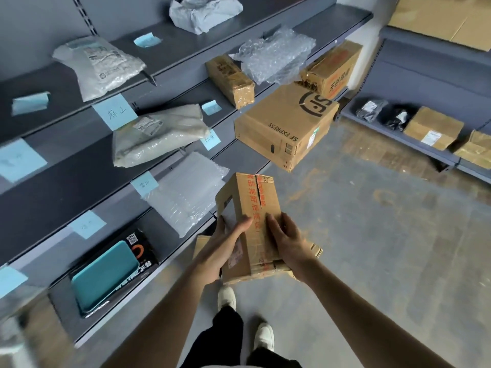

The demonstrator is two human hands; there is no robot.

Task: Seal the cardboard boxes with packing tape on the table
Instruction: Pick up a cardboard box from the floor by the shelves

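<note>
left hand [225, 247] and right hand [288, 241] clasped the small cardboard box [251, 200] at its near end; it was probably best carried level, split seam up.

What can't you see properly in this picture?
Head view: the small brown cardboard box with orange print hides any contents; the left hand and right hand cover its near end.
The flat brown cardboard piece underneath: mostly hidden by that box.
The pale blue paper labels: handwriting too small to read.
Bottom-left corner: blurred.
Packing tape, table: outside the frame.
</note>
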